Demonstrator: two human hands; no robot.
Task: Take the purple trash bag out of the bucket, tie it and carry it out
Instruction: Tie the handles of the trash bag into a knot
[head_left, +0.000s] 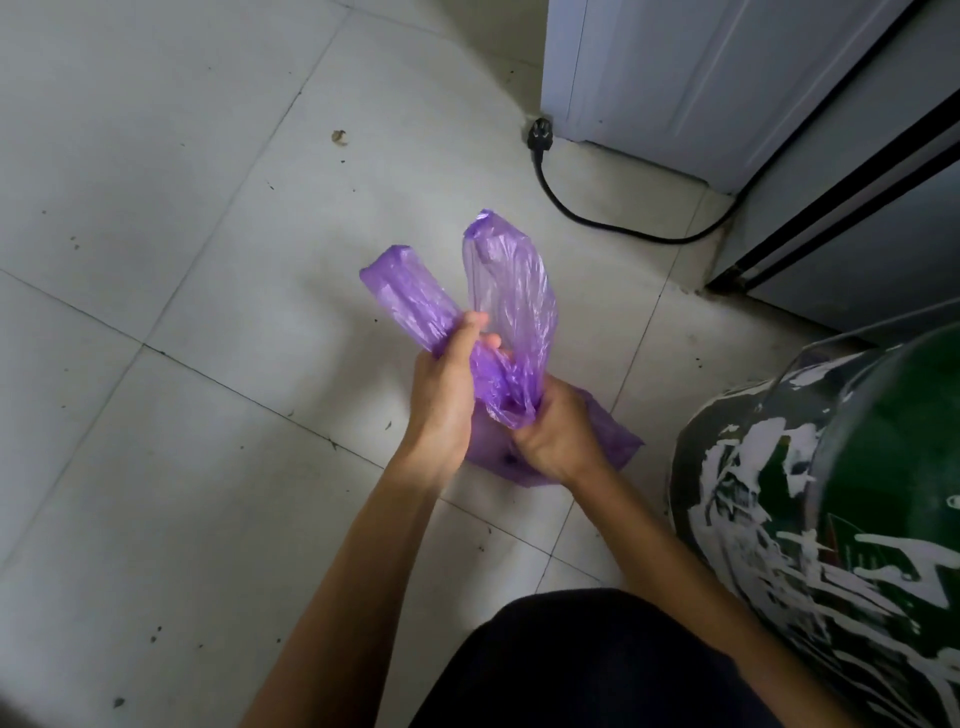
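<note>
The purple trash bag (511, 291) is out of the bucket and held over the tiled floor in the middle of the view. Its two handle loops stick up and away from me, crossed near their base. My left hand (447, 395) grips the left loop where the loops cross. My right hand (558, 436) is closed around the bunched neck of the bag, and the bag's body shows below and to the right of it. The green bucket (831, 519), streaked with white paint, stands at the right edge.
A black power plug and cable (540, 140) lie on the floor beyond the bag, running to the right. A white appliance (675, 78) and a grey cabinet with a dark trim (857, 208) fill the top right. My dark-clothed knee (597, 670) is at the bottom.
</note>
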